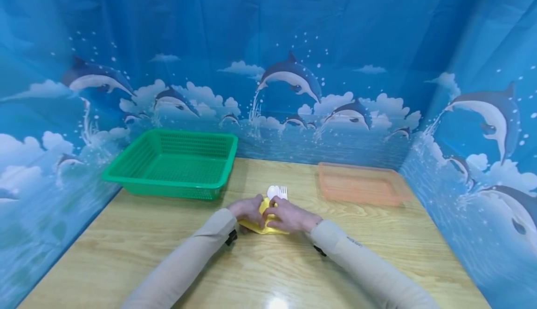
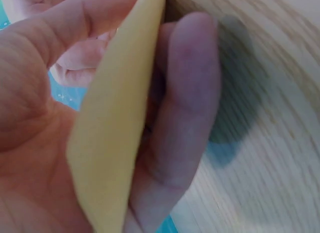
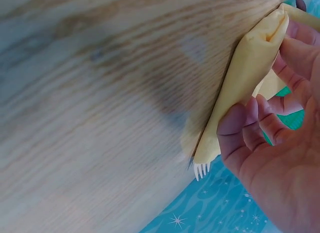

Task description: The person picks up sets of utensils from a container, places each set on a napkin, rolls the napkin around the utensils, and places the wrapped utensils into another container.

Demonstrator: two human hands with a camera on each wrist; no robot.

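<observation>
Wooden table (image 1: pixel 251 267), yellow cloth (image 2: pixel 112 123) between fingers (image 2: pixel 192 73)

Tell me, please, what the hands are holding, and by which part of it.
The yellow cloth: the left hand grips its left side, the right hand holds its folded right side.

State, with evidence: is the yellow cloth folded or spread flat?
Folded, at least partly: in the right wrist view, the yellow cloth has a doubled-over side, the white fork jutting beyond it.

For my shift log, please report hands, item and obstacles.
Left hand, right hand holding folded yellow cloth. White plastic spoon, white plastic fork protruding beyond. No obstruction visible.
</observation>
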